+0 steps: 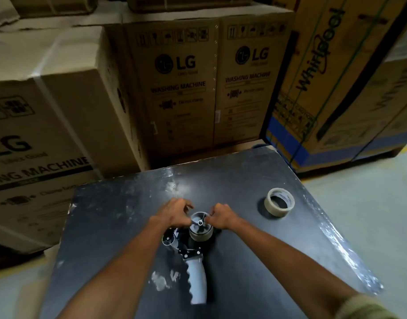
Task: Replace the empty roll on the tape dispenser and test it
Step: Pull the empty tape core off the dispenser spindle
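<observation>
Pinching the empty roll (200,229) on the tape dispenser (193,254), both hands, left (175,215) and right (222,216), grip it. A fresh tape roll (280,202) lies apart on the dark surface (244,261).

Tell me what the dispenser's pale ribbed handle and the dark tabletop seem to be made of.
Pale grey ribbed handle: looks like moulded plastic, matte, with finger ridges formed along one edge. Dark tabletop: a smooth, glossy black surface, possibly laminate or painted board; it reflects light in streaks and carries whitish scuffs or residue. The core material cannot be told.
</observation>
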Tool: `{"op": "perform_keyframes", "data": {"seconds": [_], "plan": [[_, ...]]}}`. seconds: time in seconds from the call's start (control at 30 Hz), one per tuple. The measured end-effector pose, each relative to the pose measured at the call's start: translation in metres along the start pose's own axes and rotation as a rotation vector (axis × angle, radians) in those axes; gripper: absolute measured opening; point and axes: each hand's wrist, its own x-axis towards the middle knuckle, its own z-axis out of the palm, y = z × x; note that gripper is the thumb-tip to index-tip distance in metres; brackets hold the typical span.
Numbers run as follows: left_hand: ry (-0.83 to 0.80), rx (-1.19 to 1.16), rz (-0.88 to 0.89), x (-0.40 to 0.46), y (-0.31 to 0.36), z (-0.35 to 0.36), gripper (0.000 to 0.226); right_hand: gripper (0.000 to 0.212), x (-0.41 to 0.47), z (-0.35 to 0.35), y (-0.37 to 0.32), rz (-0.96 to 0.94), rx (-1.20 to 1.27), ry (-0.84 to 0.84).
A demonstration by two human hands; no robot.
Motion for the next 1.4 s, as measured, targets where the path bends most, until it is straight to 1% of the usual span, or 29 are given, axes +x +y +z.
{"op": "perform_keyframes", "data": {"seconds": [0.1, 0.13, 0.2, 0.3, 0.4, 0.47, 0.57, 0.7, 0.87, 0.93, 1.0, 1.1, 1.17, 1.2, 1.33, 1.4], "plan": [[-0.008, -0.013, -0.053, 0.009, -0.005, 0.006, 0.058, 0.032, 0.003, 0.000, 0.000, 0.013, -0.002, -0.058], [-0.023, -0.026, -0.081, 0.009, -0.004, 0.007, 0.055, 0.029, 0.002, -0.002, -0.001, 0.029, -0.001, -0.077], [-0.085, -0.041, -0.085, 0.017, -0.008, 0.008, 0.041, 0.023, 0.004, -0.002, -0.001, 0.030, -0.001, -0.102], [-0.180, -0.077, -0.083, 0.026, -0.013, 0.012, 0.028, 0.024, 0.007, -0.005, -0.003, 0.062, 0.055, -0.141], [-0.194, -0.088, -0.082, 0.035, -0.020, 0.017, 0.017, 0.025, 0.011, -0.004, -0.003, 0.093, 0.103, -0.153], [-0.206, -0.137, -0.088, 0.040, -0.024, 0.020, 0.013, 0.023, 0.013, -0.004, -0.002, 0.123, 0.140, -0.144], [-0.203, -0.216, -0.086, 0.045, -0.028, 0.026, 0.016, 0.025, 0.018, 0.001, 0.002, 0.162, 0.191, -0.114], [-0.218, -0.270, -0.149, 0.051, -0.032, 0.035, 0.014, 0.028, 0.019, 0.009, 0.003, 0.220, 0.246, -0.051], [-0.269, -0.283, -0.204, 0.055, -0.032, 0.034, 0.030, 0.026, 0.020, 0.019, 0.003, 0.239, 0.306, -0.002], [-0.270, -0.301, -0.209, 0.055, -0.034, 0.035, 0.033, 0.026, 0.022, 0.020, 0.004, 0.241, 0.316, 0.012], [-0.258, -0.337, -0.219, 0.056, -0.037, 0.036, 0.029, 0.027, 0.022, 0.021, 0.003, 0.237, 0.324, 0.020], [-0.233, -0.366, -0.215, 0.053, -0.040, 0.038, 0.016, 0.037, 0.021, 0.020, 0.001, 0.210, 0.285, 0.034], [-0.227, -0.362, -0.206, 0.050, -0.037, 0.038, 0.006, 0.033, 0.022, 0.022, 0.000, 0.205, 0.263, 0.049], [-0.228, -0.369, -0.199, 0.048, -0.036, 0.038, 0.006, 0.033, 0.021, 0.022, -0.001, 0.198, 0.249, 0.061], [-0.198, -0.424, -0.162, 0.038, -0.033, 0.038, 0.007, 0.044, 0.016, 0.020, 0.000, 0.170, 0.230, 0.098], [-0.168, -0.484, -0.132, 0.030, -0.034, 0.036, 0.020, 0.043, 0.010, 0.015, 0.003, 0.137, 0.223, 0.069]]}}
